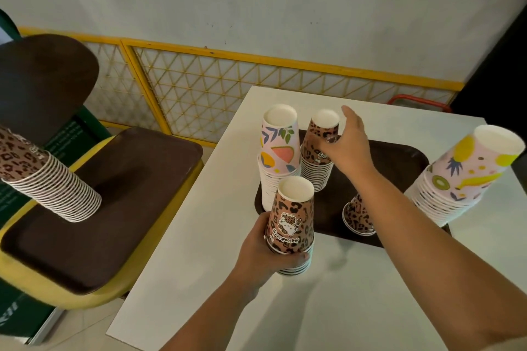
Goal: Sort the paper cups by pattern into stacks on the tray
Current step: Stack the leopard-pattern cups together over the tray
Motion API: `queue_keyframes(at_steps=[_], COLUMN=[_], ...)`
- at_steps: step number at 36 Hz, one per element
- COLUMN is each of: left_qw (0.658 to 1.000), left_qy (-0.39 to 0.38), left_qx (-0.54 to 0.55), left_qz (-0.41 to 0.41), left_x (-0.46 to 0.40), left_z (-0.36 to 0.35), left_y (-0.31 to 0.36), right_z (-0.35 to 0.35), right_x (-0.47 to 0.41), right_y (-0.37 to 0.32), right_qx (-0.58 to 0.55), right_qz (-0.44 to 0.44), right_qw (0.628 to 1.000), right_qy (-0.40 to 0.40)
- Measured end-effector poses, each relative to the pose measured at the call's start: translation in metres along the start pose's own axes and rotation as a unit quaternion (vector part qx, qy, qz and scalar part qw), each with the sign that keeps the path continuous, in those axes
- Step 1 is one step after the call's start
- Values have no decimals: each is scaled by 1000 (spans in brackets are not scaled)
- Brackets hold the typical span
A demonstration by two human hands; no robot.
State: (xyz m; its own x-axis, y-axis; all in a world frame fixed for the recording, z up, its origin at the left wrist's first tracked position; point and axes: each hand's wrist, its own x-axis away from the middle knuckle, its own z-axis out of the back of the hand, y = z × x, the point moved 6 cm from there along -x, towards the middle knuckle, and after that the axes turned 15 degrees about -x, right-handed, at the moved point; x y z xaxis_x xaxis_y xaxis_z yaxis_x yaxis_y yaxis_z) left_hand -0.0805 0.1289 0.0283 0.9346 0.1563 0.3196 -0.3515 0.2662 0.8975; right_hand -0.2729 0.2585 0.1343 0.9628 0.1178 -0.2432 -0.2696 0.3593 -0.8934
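A dark brown tray (396, 157) lies on the white table (328, 293). On it stand upside-down stacks: a fruit-pattern stack (278, 157) at the back left, a leopard-print stack (318, 162) beside it, and a short leopard stack (358, 218) partly hidden behind my right forearm. My right hand (346, 145) grips the top cup of the back leopard stack. My left hand (262, 251) holds a small leopard stack (292, 225) just in front of the tray. A tall fruit-pattern stack (464, 179) leans at the tray's right end.
To the left, a yellow seat carries another brown tray (119, 196) with a long leopard-print stack (42, 179) lying tilted over it. A yellow lattice fence (216, 85) runs behind the table. A red frame (419, 101) shows at the back right.
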Motion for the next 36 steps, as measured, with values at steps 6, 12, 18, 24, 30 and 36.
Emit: queue_keyframes(at_steps=[6, 12, 18, 24, 30, 36], left_qw=[1000, 1000, 999, 998, 998, 998], left_qy=[0, 12, 3, -24, -22, -21], left_qx=[-4, -7, -28, -32, -42, -60], left_qz=[-17, -26, -46, -57, -43, -18], left_x=[-2, -5, -6, -7, -6, -6], left_z=[-3, -8, -16, -25, -30, -28], left_y=[6, 12, 22, 24, 21, 18], right_z=[25, 8, 0, 8, 20, 39], right_x=[43, 97, 121, 120, 113, 90], right_y=[-25, -25, -22, -20, -21, -35], right_qx=[-109, -96, -98, -96, -98, -164], right_qz=[42, -9, -5, 0, -2, 3], right_qw=[993, 976, 975, 981, 985, 983], right_qy=[18, -194, -201, -171, -143, -87])
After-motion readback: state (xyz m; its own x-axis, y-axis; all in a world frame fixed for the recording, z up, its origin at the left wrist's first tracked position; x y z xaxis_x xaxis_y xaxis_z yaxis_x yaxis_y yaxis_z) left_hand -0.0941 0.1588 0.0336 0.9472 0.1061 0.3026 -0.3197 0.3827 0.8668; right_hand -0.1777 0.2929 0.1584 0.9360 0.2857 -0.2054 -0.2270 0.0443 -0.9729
